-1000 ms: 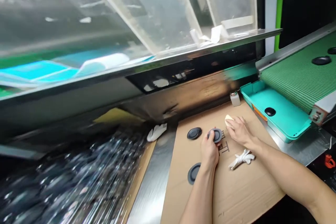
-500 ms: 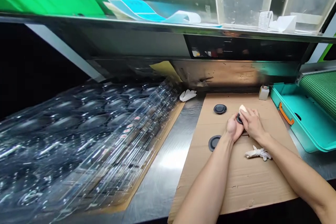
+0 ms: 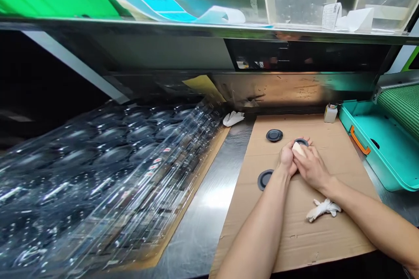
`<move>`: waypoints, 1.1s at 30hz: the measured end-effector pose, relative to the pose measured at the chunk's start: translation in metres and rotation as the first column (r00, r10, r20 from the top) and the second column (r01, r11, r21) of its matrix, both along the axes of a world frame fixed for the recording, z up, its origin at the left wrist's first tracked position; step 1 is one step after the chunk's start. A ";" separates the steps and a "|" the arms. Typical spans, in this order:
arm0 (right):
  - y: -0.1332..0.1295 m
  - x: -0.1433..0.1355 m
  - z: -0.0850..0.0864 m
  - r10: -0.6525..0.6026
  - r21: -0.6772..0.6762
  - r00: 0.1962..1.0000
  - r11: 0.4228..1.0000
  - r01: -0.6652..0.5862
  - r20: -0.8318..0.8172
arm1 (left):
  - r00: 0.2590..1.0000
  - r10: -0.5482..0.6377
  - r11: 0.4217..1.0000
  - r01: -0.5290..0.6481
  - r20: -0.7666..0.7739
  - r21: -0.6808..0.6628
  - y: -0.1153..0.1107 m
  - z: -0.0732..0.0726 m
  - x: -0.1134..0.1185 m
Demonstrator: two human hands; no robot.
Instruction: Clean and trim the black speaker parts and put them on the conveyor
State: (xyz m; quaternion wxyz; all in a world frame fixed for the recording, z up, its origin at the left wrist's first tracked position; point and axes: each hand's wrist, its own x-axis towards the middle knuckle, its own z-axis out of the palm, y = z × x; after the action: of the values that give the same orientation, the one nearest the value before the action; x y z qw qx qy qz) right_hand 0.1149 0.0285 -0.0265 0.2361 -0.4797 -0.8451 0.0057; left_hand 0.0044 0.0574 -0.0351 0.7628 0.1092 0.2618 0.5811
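Above the cardboard sheet (image 3: 294, 235), my left hand (image 3: 287, 157) holds a black round part (image 3: 301, 141) in its fingers. Closed on a small white pad (image 3: 299, 149), my right hand (image 3: 310, 163) presses close against the near side of that part. Two more black round parts lie on the cardboard: one (image 3: 274, 135) behind and left of my hands, the other (image 3: 264, 179) beside my left forearm, which partly covers it. A crumpled white glove (image 3: 323, 209) rests nearer, by my right forearm.
Stacked clear plastic trays (image 3: 108, 152) fill the left side. A white cloth (image 3: 233, 118) lies at their far corner. On the right are a small bottle (image 3: 330, 113), a teal bin (image 3: 389, 148) with an orange latch, and a green belt (image 3: 404, 104). A metal shelf (image 3: 196, 24) crosses above.
My right hand and the white pad have moved slightly nearer and left, showing more of the black part's far side. The camera view has shifted a little.
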 end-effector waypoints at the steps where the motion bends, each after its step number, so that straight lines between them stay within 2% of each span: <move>1: -0.001 0.002 0.000 -0.034 -0.005 0.999 0.999 0.034 -0.011 | 1.000 0.005 1.000 -0.005 -0.006 0.000 0.000 0.000 0.000; 3: -0.001 0.004 -0.001 -0.121 -0.017 0.992 0.993 0.121 -0.032 | 0.999 0.034 0.999 -0.034 -0.030 0.007 -0.001 -0.001 0.000; 4: -0.001 0.005 -0.003 -0.127 -0.015 0.991 0.992 0.126 -0.035 | 0.999 0.037 0.999 -0.037 -0.039 0.008 -0.001 -0.001 -0.001; 7: -0.001 0.006 -0.009 0.014 0.028 1.000 1.000 -0.013 -0.028 | 1.000 -0.011 1.000 0.012 -0.023 0.017 -0.003 -0.002 -0.003; 9: 0.004 0.010 -0.012 0.037 0.037 0.997 0.999 -0.034 -0.074 | 1.000 -0.011 1.000 0.011 -0.018 0.017 -0.003 -0.002 -0.005; 12: 0.022 0.026 -0.011 -0.069 -0.001 0.953 0.997 0.072 -0.295 | 0.999 0.004 1.000 -0.004 -0.042 0.019 -0.003 -0.001 -0.005; 14: 0.032 0.036 -0.006 -0.136 -0.061 0.860 0.991 0.122 -0.491 | 0.999 -0.014 0.999 0.016 -0.051 0.038 -0.002 0.000 -0.005; 15: 0.035 0.040 -0.003 -0.156 -0.119 0.807 0.987 0.107 -0.569 | 0.998 -0.015 0.999 0.017 -0.053 0.049 -0.002 0.000 -0.005; 17: 0.035 0.043 0.003 -0.156 -0.272 0.745 0.961 -0.037 -0.649 | 0.998 0.019 0.998 -0.016 -0.054 0.055 -0.002 0.001 -0.004; 19: 0.030 0.044 0.008 -0.081 -0.385 0.772 0.896 -0.220 -0.630 | 0.997 0.054 0.998 -0.051 -0.058 0.042 -0.001 0.002 -0.004; 20: 0.026 0.044 0.010 -0.036 -0.410 0.802 0.872 -0.266 -0.596 | 0.996 0.061 0.998 -0.058 -0.064 0.037 -0.002 0.003 -0.003; 22: 0.022 0.044 0.012 0.006 -0.406 0.848 0.876 -0.259 -0.529 | 0.995 0.056 0.998 -0.053 -0.084 0.038 -0.002 0.004 -0.003; 24: 0.022 0.044 0.010 -0.008 -0.375 0.854 0.901 -0.220 -0.520 | 0.994 0.035 0.998 -0.030 -0.104 0.051 -0.004 0.004 -0.001; 27: 0.029 0.040 0.001 -0.068 -0.383 0.775 0.895 -0.231 -0.628 | 0.992 0.004 0.997 0.006 -0.127 0.079 -0.006 0.003 0.003; 30: 0.035 0.034 -0.010 -0.143 -0.438 0.671 0.849 -0.295 -0.728 | 0.989 -0.008 0.996 0.021 -0.147 0.086 -0.009 0.001 0.006; 31: 0.036 0.033 -0.012 -0.150 -0.456 0.663 0.832 -0.315 -0.733 | 0.988 -0.018 0.996 0.031 -0.155 0.080 -0.009 0.001 0.007; 33: 0.039 0.036 -0.014 -0.127 -0.482 0.702 0.810 -0.334 -0.701 | 0.985 -0.044 0.997 0.054 -0.167 0.058 -0.010 0.001 0.006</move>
State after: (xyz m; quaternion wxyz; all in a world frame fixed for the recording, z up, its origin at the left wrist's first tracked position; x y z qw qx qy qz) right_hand 0.1505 0.0671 -0.0406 0.3825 -0.4370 -0.6734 0.4574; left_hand 0.0104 0.0470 -0.0344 0.7486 0.1873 0.3035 0.5589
